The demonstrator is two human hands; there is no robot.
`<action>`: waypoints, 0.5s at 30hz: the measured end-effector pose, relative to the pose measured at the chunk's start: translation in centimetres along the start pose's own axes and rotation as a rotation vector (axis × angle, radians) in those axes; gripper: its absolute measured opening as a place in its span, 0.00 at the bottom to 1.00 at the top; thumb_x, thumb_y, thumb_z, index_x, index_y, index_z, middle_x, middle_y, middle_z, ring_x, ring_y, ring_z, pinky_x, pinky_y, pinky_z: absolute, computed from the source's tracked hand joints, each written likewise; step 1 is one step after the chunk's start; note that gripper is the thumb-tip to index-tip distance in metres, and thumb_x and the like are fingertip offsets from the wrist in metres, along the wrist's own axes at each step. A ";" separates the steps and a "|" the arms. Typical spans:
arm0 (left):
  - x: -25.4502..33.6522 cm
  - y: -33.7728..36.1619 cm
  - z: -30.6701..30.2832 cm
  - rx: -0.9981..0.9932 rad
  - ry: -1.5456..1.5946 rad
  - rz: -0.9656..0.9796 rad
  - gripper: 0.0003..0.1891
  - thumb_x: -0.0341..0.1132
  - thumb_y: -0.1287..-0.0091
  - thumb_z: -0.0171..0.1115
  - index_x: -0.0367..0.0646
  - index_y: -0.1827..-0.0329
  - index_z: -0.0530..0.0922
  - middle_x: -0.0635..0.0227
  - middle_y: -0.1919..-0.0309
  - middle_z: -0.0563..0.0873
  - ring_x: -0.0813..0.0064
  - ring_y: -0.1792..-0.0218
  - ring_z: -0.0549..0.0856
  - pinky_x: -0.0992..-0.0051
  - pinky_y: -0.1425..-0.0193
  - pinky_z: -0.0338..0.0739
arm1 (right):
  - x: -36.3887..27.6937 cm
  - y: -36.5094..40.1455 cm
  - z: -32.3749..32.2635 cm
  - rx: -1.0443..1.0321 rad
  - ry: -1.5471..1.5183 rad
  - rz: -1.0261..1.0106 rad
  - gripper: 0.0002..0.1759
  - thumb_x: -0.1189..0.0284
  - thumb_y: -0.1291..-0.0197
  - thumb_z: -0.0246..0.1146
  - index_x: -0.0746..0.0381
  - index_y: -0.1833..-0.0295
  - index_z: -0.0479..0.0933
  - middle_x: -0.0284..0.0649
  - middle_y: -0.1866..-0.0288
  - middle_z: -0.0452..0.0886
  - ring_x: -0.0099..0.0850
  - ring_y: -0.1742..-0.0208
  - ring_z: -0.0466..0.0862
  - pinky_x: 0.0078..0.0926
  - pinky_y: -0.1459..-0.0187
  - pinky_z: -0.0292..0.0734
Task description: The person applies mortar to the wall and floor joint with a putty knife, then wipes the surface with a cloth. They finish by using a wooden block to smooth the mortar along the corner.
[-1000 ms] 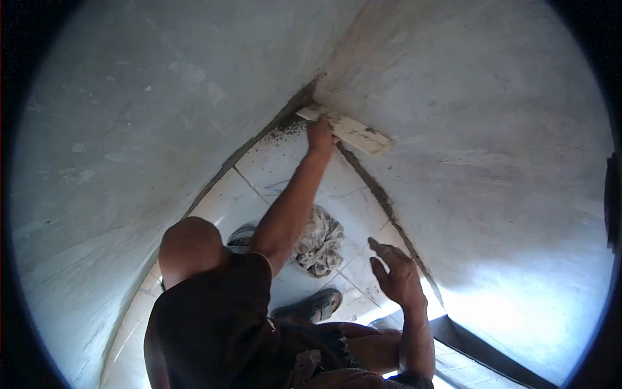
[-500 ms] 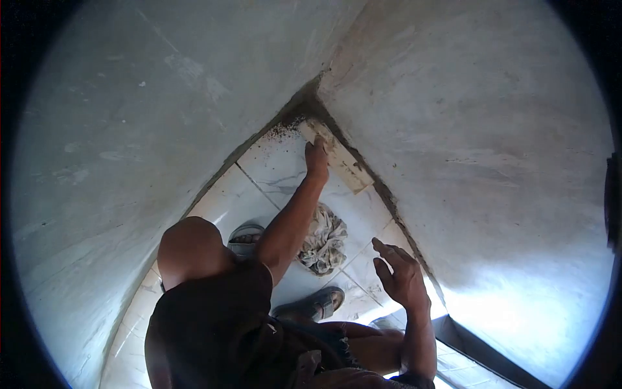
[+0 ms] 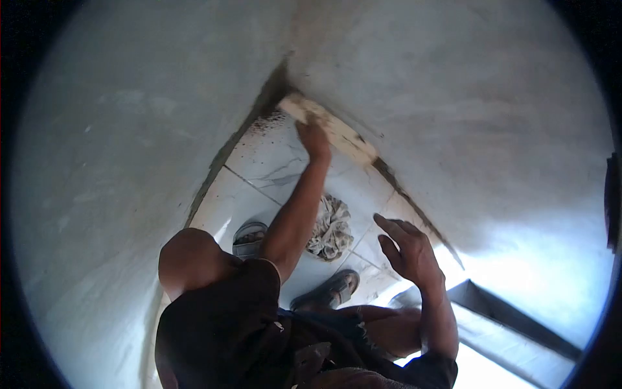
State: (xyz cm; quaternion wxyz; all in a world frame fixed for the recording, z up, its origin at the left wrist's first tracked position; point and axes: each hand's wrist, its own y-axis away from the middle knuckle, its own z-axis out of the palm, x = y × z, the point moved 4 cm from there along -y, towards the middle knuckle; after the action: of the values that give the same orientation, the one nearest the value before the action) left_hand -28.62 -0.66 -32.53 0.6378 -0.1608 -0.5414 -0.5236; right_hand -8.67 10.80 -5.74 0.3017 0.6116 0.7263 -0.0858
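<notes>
My left hand is closed on a long, pale, flat piece with brown smears, near its upper end. The piece lies along the foot of the right wall, its far end by the dark corner. My right hand is raised over the floor, thumb and fingers apart, with nothing in it. Between my two arms, a crumpled, stained cloth rests on the light tiles. Dark crumbs are scattered on the tiles beside the corner.
Grey plastered walls rise on both sides and meet at the corner. A rough dark gap runs along the right wall's base. My sandalled feet are on the tiles. A dark, angular recess is at lower right.
The pale piece has moved against the right wall's foot, with my left hand still on it, and now covers part of the gap. The view has shifted slightly. My right hand remains raised and open.
</notes>
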 end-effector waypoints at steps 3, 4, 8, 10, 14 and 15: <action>-2.7 -2.1 -0.8 -0.032 0.267 -0.224 0.21 0.41 0.29 0.53 0.33 0.41 0.69 0.58 0.52 0.79 0.66 0.55 0.80 0.70 0.51 0.74 | -0.3 0.6 0.1 0.032 -0.012 -0.031 0.21 0.75 0.40 0.61 0.64 0.40 0.74 0.52 0.55 0.83 0.48 0.55 0.83 0.38 0.53 0.78; -2.2 -2.6 -0.2 -0.053 0.257 -0.235 0.21 0.41 0.29 0.53 0.33 0.41 0.69 0.58 0.52 0.79 0.66 0.55 0.80 0.70 0.51 0.74 | -0.5 1.0 -0.1 0.016 -0.018 -0.017 0.22 0.76 0.41 0.62 0.64 0.40 0.74 0.51 0.57 0.83 0.47 0.57 0.82 0.39 0.54 0.78; -2.1 -0.9 1.0 -0.024 0.118 -0.408 0.19 0.40 0.28 0.52 0.37 0.40 0.69 0.62 0.48 0.78 0.69 0.51 0.79 0.65 0.51 0.77 | -0.5 2.5 -0.9 0.075 -0.036 -0.041 0.22 0.76 0.42 0.62 0.63 0.40 0.75 0.49 0.57 0.83 0.45 0.59 0.82 0.38 0.55 0.78; -6.0 0.5 1.3 -0.065 0.235 -0.429 0.22 0.40 0.27 0.50 0.36 0.36 0.65 0.61 0.41 0.74 0.68 0.44 0.76 0.63 0.47 0.75 | -0.8 3.2 -1.5 0.066 -0.028 -0.052 0.26 0.79 0.47 0.63 0.61 0.39 0.73 0.45 0.55 0.83 0.41 0.58 0.83 0.36 0.55 0.79; -14.4 12.5 2.4 -0.212 -0.081 -0.433 0.24 0.45 0.27 0.52 0.38 0.37 0.64 0.61 0.53 0.76 0.71 0.59 0.78 0.68 0.63 0.76 | -0.6 4.2 -2.1 0.116 -0.077 -0.078 0.22 0.77 0.44 0.63 0.63 0.42 0.76 0.47 0.56 0.83 0.43 0.60 0.83 0.37 0.56 0.78; -15.6 16.1 3.5 -0.189 -0.013 -0.489 0.23 0.44 0.28 0.54 0.40 0.37 0.63 0.64 0.58 0.77 0.74 0.65 0.77 0.71 0.70 0.73 | -0.4 4.4 -2.0 0.108 -0.077 -0.059 0.22 0.77 0.44 0.63 0.64 0.42 0.76 0.47 0.56 0.83 0.43 0.60 0.83 0.37 0.56 0.78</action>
State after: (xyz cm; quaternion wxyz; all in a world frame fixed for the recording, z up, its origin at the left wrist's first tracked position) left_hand -14.80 16.12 -38.86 0.4709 -0.0873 -0.5172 -0.7093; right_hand -5.20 12.50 -2.84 0.2933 0.6014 0.7264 -0.1569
